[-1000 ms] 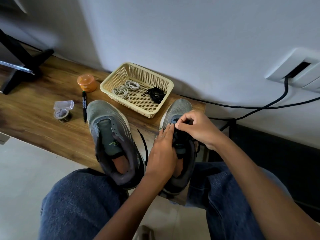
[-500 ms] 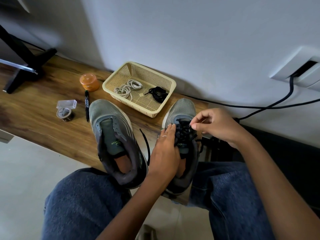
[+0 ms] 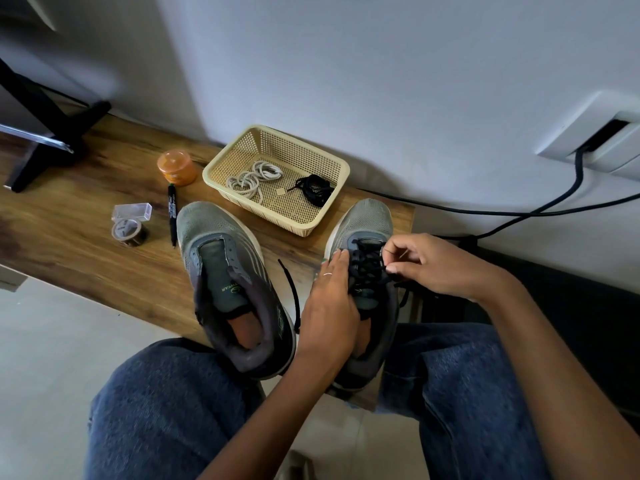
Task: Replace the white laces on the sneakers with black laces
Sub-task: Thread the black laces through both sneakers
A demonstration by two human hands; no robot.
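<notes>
basket [image 3: 221,169] behind two sneakers [image 3: 221,265]

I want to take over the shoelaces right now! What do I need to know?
Left hand rests flat on the right sneaker, steadying it. Right hand pinches the black lace there.
Done: white laces are off and in the basket; the right sneaker is partly laced black.
Left: finish it, then lace the bare left sneaker with the spare black lace in the basket.
</notes>
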